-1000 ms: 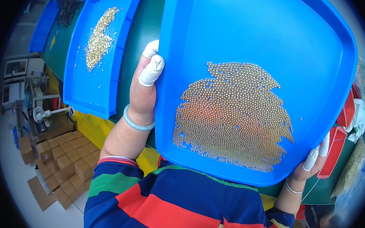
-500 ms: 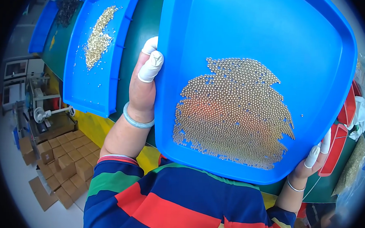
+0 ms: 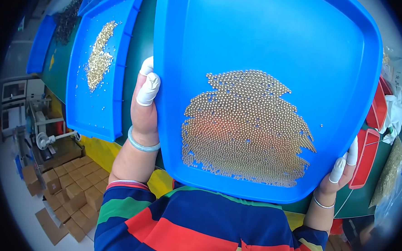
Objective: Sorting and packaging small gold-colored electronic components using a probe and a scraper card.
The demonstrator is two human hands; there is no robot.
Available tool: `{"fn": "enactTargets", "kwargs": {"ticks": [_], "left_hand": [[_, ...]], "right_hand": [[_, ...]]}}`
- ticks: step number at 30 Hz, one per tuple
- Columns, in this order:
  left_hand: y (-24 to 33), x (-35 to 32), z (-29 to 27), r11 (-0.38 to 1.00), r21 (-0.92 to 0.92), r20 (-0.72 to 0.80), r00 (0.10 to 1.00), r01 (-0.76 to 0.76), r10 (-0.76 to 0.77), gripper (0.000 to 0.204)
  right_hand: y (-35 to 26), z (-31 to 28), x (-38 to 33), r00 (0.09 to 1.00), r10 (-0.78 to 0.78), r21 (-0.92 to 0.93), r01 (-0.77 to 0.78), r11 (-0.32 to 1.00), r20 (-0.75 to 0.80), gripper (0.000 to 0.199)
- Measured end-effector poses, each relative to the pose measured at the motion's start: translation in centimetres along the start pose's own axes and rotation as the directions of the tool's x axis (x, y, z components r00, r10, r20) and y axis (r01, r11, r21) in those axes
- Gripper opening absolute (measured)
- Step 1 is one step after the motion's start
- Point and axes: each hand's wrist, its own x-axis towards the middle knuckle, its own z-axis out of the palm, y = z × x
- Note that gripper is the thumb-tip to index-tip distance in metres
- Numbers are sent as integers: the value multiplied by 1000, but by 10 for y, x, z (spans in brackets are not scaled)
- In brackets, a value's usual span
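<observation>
Between both hands is a large blue tray (image 3: 269,36), tipped toward me. Small gold-coloured balls (image 3: 248,128) lie in it in one layer, packed densest along the near side, and a single ball sits apart on the right. My left hand (image 3: 144,106) grips the tray's left rim, with white finger covers on the thumb and a finger. At the lower right corner my right hand (image 3: 339,176) clasps the rim, its thumb and a finger covered the same way. The fingers under the tray are hidden.
Left on the green table (image 3: 144,40) stands a shallow blue tray (image 3: 90,115) with small gold pieces (image 3: 100,61). Farther left are another blue tray (image 3: 41,44) and a dark tangled heap (image 3: 71,18). Red bins (image 3: 365,159) stand right; cardboard boxes (image 3: 77,196) cover floor at lower left.
The held tray has shifted slightly left in view, both hands moving with it. The side tray and table sit a little lower in the picture. The balls keep nearly the same spread.
</observation>
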Motion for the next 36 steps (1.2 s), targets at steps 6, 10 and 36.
{"fn": "enactTargets", "kwargs": {"ticks": [6, 10, 36], "left_hand": [[-1, 2, 0, 1000, -15, -6, 1000, 1, -1, 38], [-1, 3, -4, 1000, -25, 0, 1000, 4, -4, 40], [-8, 10, -5, 999, -35, 49, 999, -10, 12, 42]], "right_hand": [[1, 1, 1, 1000, -6, 31, 6, 1000, 9, 54], [1, 3, 4, 999, -18, 115, 14, 993, 32, 54], [8, -3, 11, 994, -68, 38, 65, 997, 86, 52]]}}
